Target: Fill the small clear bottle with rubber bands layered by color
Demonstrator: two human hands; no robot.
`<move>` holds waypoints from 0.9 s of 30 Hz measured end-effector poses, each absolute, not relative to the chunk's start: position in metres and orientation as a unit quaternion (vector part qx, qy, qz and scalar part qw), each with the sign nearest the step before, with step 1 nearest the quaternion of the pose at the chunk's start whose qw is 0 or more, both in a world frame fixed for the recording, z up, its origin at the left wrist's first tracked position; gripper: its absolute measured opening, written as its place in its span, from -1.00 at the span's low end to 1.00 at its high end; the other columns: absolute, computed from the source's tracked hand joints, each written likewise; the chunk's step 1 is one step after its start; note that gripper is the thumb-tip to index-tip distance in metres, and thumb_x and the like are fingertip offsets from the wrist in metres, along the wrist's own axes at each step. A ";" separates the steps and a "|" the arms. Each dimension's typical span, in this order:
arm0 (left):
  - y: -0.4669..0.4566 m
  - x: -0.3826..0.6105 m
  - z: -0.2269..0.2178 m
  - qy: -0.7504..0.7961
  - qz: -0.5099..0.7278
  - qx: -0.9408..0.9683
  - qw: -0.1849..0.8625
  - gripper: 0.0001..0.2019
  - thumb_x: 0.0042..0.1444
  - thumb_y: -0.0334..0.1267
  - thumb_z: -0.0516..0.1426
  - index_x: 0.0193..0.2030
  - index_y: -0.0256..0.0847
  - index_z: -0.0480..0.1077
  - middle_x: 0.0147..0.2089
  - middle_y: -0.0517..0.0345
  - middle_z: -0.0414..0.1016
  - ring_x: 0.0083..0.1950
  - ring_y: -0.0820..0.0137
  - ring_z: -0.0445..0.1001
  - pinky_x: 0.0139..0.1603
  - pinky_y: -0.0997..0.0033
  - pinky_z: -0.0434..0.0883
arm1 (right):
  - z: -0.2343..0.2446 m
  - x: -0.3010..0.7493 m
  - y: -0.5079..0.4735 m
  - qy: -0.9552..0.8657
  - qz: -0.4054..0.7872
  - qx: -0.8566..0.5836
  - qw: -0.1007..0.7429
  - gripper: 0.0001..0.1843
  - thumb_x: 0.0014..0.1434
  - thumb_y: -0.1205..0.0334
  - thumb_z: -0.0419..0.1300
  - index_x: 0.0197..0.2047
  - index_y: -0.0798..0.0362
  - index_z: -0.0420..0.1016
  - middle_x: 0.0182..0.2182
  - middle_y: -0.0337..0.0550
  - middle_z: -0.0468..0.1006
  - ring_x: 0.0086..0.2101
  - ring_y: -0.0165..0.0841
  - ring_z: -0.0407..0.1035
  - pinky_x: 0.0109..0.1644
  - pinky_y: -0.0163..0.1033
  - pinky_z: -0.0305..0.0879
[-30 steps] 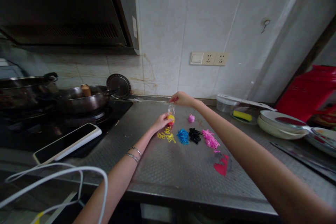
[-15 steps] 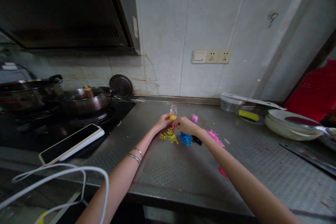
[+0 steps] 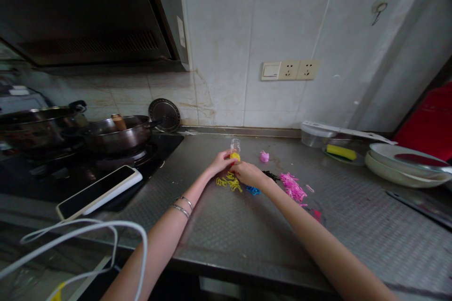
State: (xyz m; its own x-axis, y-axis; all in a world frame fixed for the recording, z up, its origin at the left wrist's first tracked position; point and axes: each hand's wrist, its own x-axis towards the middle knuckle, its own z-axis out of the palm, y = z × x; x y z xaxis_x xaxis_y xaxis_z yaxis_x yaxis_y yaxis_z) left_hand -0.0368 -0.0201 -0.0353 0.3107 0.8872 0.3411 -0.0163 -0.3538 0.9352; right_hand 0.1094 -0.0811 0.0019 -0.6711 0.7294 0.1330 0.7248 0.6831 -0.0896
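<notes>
A small, clear jar (image 3: 235,148) stands upright in the grip of the left hand (image 3: 221,162), see-through towards the top, with a bright yellow layer lower down and a bit of red beneath it; I can't see its base past the fingers. Just on the near side of it, a loose scatter of thin yellow bands (image 3: 229,182) lies flat on the counter (image 3: 219,225), looped and tangled, some close beside the right hand (image 3: 250,174).

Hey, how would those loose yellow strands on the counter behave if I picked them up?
The yellow strands would probably feel floppy, since they're thin and lie bent and curled. They're likely light, looking so slender. A pinch may leave some behind, as they're spread loosely on the counter.
</notes>
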 end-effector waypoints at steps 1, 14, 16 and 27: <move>-0.020 -0.037 -0.036 0.330 0.486 0.665 0.462 -0.54 -0.18 -0.37 0.22 -0.05 -0.37 0.33 -0.09 -0.03 0.45 -0.11 0.33 0.41 0.01 0.30 0.27 | 0.001 0.109 -0.081 -0.915 0.007 -0.395 0.081 -0.69 0.09 0.42 -0.05 -0.18 0.04 0.43 -0.20 -0.07 0.48 -0.19 -0.33 0.36 -0.19 -0.36 0.19; -0.020 -0.035 -0.032 0.333 0.481 0.647 0.489 -0.52 -0.19 -0.39 0.22 -0.04 -0.36 0.34 -0.11 -0.03 0.46 -0.13 0.32 0.42 0.02 0.25 0.26 | -0.002 0.105 -0.083 -0.918 -0.076 -0.385 0.057 -0.70 0.15 0.39 -0.09 -0.15 0.07 0.40 -0.14 -0.01 0.42 -0.16 -0.26 0.34 -0.24 -0.32 0.25; -0.021 -0.035 -0.032 0.334 0.481 0.648 0.488 -0.52 -0.19 -0.39 0.22 -0.03 -0.36 0.33 -0.10 -0.03 0.46 -0.12 0.32 0.41 0.02 0.25 0.26 | -0.003 0.105 -0.083 -0.916 -0.061 -0.392 0.066 -0.70 0.14 0.38 -0.08 -0.15 0.05 0.41 -0.15 -0.02 0.43 -0.18 -0.28 0.35 -0.25 -0.32 0.24; -0.019 -0.038 -0.036 0.332 0.476 0.660 0.477 -0.51 -0.16 -0.36 0.21 -0.01 -0.35 0.31 -0.07 -0.03 0.44 -0.11 0.33 0.41 0.02 0.26 0.26 | 0.005 0.115 -0.083 -0.925 0.123 -0.326 0.148 -0.70 -0.05 0.47 0.01 -0.34 0.09 0.53 -0.42 -0.16 0.54 -0.41 -0.43 0.37 -0.29 -0.38 0.21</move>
State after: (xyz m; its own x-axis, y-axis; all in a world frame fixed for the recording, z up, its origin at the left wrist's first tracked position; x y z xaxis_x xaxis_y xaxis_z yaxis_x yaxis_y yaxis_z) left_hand -0.0377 -0.0189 -0.0360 0.3271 0.8919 0.3121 -0.0155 -0.3252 0.9455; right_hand 0.1154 -0.0835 0.0050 -0.7431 0.6405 0.1938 0.5675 0.7567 -0.3246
